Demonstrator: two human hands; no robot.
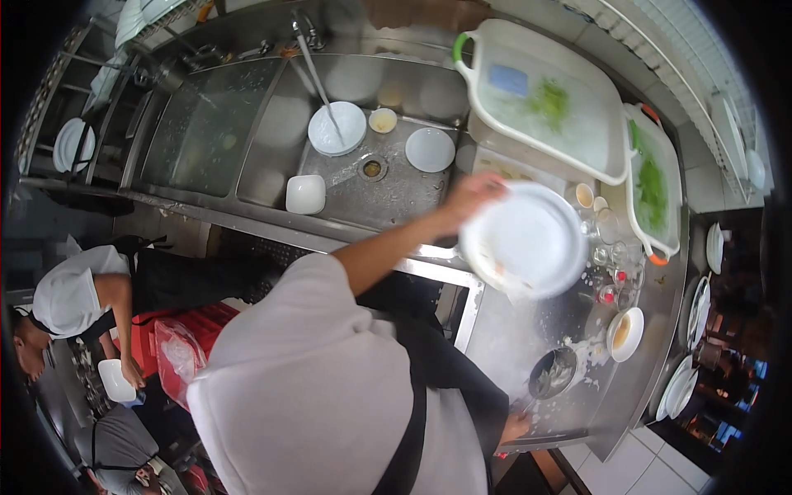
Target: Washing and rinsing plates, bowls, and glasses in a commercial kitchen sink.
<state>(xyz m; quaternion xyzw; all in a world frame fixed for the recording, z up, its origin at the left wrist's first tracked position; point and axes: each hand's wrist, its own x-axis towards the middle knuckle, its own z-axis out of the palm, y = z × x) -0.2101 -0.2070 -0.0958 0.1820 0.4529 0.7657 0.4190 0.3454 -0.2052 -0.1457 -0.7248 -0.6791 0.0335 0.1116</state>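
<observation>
My left hand (pixel 478 198) grips the rim of a large round white plate (pixel 524 239), which is tilted over the steel counter and a little blurred. Brownish food marks show on its lower part. Lower down, my right hand (pixel 516 426) is closed at the thin handle of a small round pan (pixel 553 373), with wet, foamy contents or residue inside. My fingers there are partly hidden. A white bowl with brown residue (pixel 624 334) sits beside the pan, among food scraps and suds. Glasses (pixel 608 227) and small cups (pixel 584 195) cluster beyond the plate.
The sink basin (pixel 388 202) holds stacked white plates (pixel 337 129), a single plate (pixel 430 149) and a square bowl (pixel 305 195) under a running tap (pixel 313 70). Soapy tubs (pixel 569 78) with green scrubbers stand behind. At left, a co-worker (pixel 82 285) holds a white dish.
</observation>
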